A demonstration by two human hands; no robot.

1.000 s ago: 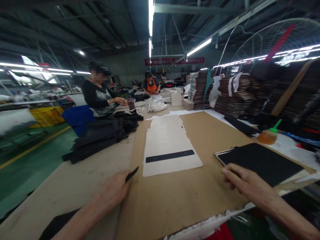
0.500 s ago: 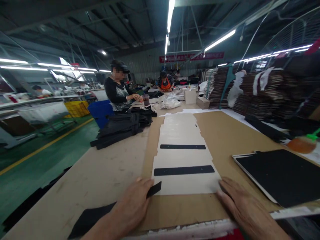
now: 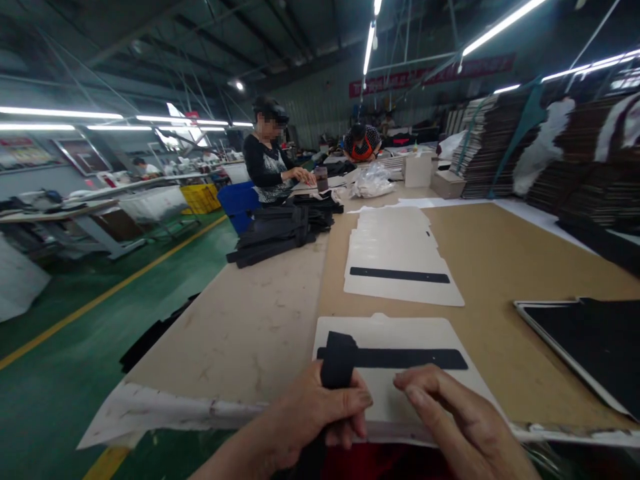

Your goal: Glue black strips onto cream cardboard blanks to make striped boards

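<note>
My left hand (image 3: 320, 407) is closed around a black fabric strip (image 3: 340, 360), whose folded upper end sticks up above the fingers. Its lower part hangs down behind the hand. Right under it, at the table edge, lies a pale board (image 3: 400, 333) with a dark strip (image 3: 415, 358) across it. Over that board's right half hovers my right hand (image 3: 455, 413), fingers bent and thumb slightly apart from the forefinger, with nothing visible between them. Farther off, a stack of pale boards (image 3: 395, 240) bears another dark strip (image 3: 400, 275).
Black panels (image 3: 590, 353) lie at the right. A pile of black strips (image 3: 285, 230) is on the table's left side. Beyond are a plastic bag (image 3: 373, 181), cardboard boxes (image 3: 419, 170) and tall board stacks (image 3: 475, 147). Two people work across the table (image 3: 250, 320).
The front board has come toward me, apart from the others. My left hand has lifted the black strip over it, and my right hand has left the board's corner. The view has turned left.
</note>
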